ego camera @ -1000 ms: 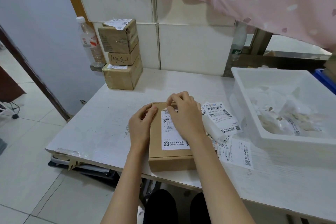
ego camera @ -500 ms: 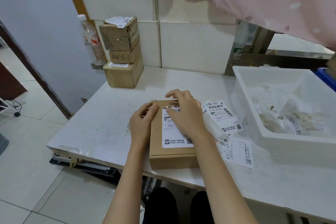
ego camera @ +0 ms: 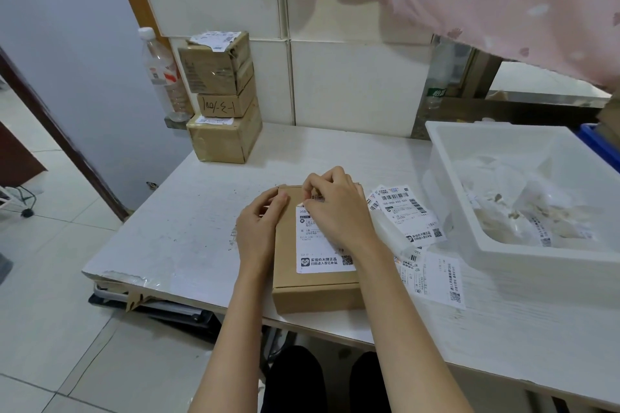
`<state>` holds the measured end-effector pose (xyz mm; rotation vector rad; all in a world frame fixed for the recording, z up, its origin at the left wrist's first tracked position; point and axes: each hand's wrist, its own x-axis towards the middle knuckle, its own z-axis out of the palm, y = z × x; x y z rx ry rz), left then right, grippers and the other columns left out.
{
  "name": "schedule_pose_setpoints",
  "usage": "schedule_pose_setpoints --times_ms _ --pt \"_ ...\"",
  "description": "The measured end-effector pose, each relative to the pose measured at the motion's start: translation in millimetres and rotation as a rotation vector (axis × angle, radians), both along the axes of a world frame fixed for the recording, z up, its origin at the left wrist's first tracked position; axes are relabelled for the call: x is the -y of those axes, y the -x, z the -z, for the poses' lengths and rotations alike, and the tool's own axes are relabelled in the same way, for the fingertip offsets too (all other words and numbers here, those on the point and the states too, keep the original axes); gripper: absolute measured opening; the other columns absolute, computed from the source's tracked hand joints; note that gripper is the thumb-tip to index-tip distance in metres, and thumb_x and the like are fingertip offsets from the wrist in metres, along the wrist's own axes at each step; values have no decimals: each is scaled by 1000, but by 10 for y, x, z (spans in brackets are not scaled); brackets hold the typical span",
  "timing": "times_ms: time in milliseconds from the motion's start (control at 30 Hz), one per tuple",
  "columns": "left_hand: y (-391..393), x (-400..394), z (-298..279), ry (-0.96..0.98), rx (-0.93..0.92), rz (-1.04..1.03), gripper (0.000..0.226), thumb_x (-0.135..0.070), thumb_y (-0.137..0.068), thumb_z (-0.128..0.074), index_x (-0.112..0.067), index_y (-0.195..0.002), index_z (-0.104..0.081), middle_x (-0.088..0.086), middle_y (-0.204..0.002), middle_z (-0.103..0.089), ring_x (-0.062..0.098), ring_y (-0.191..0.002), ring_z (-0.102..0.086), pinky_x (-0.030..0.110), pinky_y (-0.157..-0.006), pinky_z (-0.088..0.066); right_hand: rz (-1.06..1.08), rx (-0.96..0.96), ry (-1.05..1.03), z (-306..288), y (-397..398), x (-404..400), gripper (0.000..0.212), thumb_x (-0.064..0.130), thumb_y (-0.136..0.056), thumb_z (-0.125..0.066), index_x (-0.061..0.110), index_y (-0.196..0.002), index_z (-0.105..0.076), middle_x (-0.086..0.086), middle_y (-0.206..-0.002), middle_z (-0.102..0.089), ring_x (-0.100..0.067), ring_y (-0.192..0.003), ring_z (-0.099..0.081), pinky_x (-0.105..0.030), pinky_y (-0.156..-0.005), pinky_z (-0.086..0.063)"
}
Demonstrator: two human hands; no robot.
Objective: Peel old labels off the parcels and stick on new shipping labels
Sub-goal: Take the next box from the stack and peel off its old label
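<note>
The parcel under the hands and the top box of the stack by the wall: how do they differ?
The parcel is flat and wide, at the table's near edge; the top box is taller and sits on two others. The parcel's label is flat except its far corner, pinched by the right hand; the box's label is crumpled. The left hand steadies the parcel; nothing touches the box. Both are brown cardboard.

A parcel (ego camera: 315,282) lies at the near edge of the table (ego camera: 201,211), a label (ego camera: 318,245) on its top. The left hand (ego camera: 260,228) rests on the parcel's left side, the right hand (ego camera: 339,208) on the label's far end. Loose labels (ego camera: 407,214) lie just right of the parcel, a bin (ego camera: 503,151) further right. Three boxes (ego camera: 223,97) are stacked at the table's far left corner, a bottle (ego camera: 162,74) to their left.
</note>
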<state>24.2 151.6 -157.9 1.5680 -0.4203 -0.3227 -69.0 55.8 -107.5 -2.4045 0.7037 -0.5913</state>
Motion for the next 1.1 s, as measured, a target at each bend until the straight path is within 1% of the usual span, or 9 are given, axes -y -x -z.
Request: schedule_pose_setpoints --times_ms 200,333,500,633,700,800,967,1033,1100 --pt "14 -7 -8 0 -2 -11 42 -49 -77 -63 -24 -108 -75 -5 -97 -75 12 -92 -69 37 -85 -54 3 11 -7 0 -18 -5 16 25 -91 -49 30 -76 -51 9 -92 -42 -10 -92 -39 -32 -100 -29" --pt "7 -6 -4 -8 -5 -3 43 -51 -77 -63 -25 -109 -75 -6 -99 -75 13 -94 -69 37 -85 -54 25 208 -142 22 44 -36 9 20 -81 -62 29 -79 -61 9 -91 -47 -4 -89 -45 -36 -96 -40" --pt "11 -15 -8 17 -11 7 36 -46 -80 -64 -24 -106 -75 -5 -95 -76 14 -90 -70 31 -78 -53 -13 206 -88 22 55 -42 47 16 -76 -61 43 -114 -56 13 -106 -45 -5 -102 -49 -34 -100 -37" --pt "-8 -8 8 -3 14 -4 25 -37 -89 -65 -22 -106 -75 -6 -96 -76 12 -93 -69 33 -82 -53 -21 94 47 22 58 -63 12 26 -82 -62 35 -88 -67 14 -109 -47 -8 -105 -45 -26 -96 -28" --pt "-19 -5 23 -10 17 -11 24 -35 -90 -65 -21 -107 -75 -5 -95 -75 13 -92 -69 33 -81 -53 -1 95 50 25 52 -70 5 26 -82 -63 28 -80 -66 12 -107 -48 -11 -103 -46 -26 -92 -27" --pt "-10 -5 14 -5 16 -12 33 -42 -84 -65 -22 -108 -75 -6 -97 -75 12 -92 -69 30 -79 -52 37 118 33 49 30 -57 10 26 -82 -62 26 -71 -61 12 -100 -47 -11 -97 -47 -30 -93 -33" --pt "-4 -1 1 -9 14 -22 23 -34 -90 -66 -21 -106 -75 -6 -96 -74 9 -89 -68 25 -75 -49 55 161 -74 67 15 -40 17 22 -80 -60 25 -63 -57 12 -95 -45 -6 -90 -43 -37 -96 -41" --pt "-4 -2 1 -12 15 -23 23 -35 -91 -67 -21 -108 -75 -6 -97 -74 8 -90 -68 24 -76 -49 51 242 -170 56 24 -28 15 18 -80 -61 26 -66 -62 12 -95 -46 -6 -93 -49 -37 -96 -43" --pt "-1 1 -3 -7 14 -20 21 -32 -92 -65 -22 -108 -75 -8 -97 -74 5 -89 -68 20 -74 -48 68 339 -286 26 41 -16 20 8 -82 -57 24 -81 -68 10 -100 -47 -8 -99 -53 -28 -90 -44"
